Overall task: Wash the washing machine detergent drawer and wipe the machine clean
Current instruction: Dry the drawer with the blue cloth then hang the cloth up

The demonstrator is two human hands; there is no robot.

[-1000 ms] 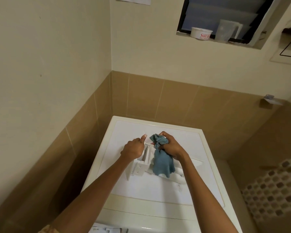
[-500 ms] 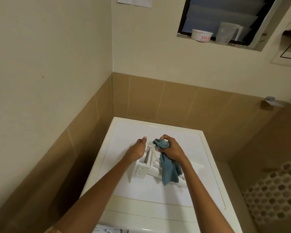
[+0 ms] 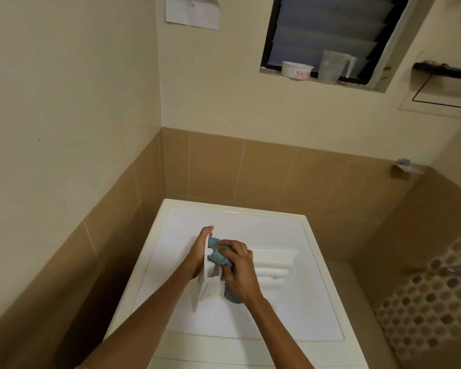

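Observation:
The white detergent drawer (image 3: 210,287) lies on top of the white washing machine (image 3: 314,296), its front panel at the left end. My left hand (image 3: 198,253) holds that front panel, thumb up along its edge. My right hand (image 3: 237,265) grips a blue cloth (image 3: 217,253) and presses it into the drawer's compartments beside the panel. A tail of the cloth hangs out under my right wrist. The drawer's long body (image 3: 273,265) stretches to the right of my right hand.
Tan tiled walls close in on the machine at the left and back. A window ledge above holds a white tub (image 3: 297,71) and a clear jug (image 3: 333,66). A patterned tiled wall (image 3: 431,296) stands at the right, with a gap beside the machine.
My right hand has pushed the cloth left and down into the drawer next to the front panel. My left hand has turned flat against the panel. The camera has tilted a little.

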